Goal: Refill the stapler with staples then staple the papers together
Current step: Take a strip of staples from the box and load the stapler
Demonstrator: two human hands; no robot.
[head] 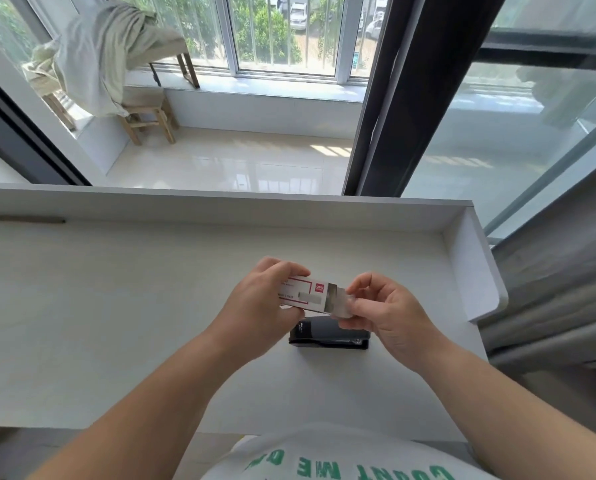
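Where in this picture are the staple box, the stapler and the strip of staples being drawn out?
staple box (301, 292): head view, printed top face.
stapler (327, 334): head view, dark top cover.
strip of staples (341, 303): head view, grey end outside the box.

Red square logo reading "deli" on the staple box (307, 293), near its open end; smaller print beside it too blurred to read. Green capitals on the white shirt (352, 459), seen upside down, partly legible: "COUNT ME O".

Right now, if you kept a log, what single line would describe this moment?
left hand: holds staple box | right hand: pinches inner tray, partly out | stapler: closed, on desk | papers: not seen
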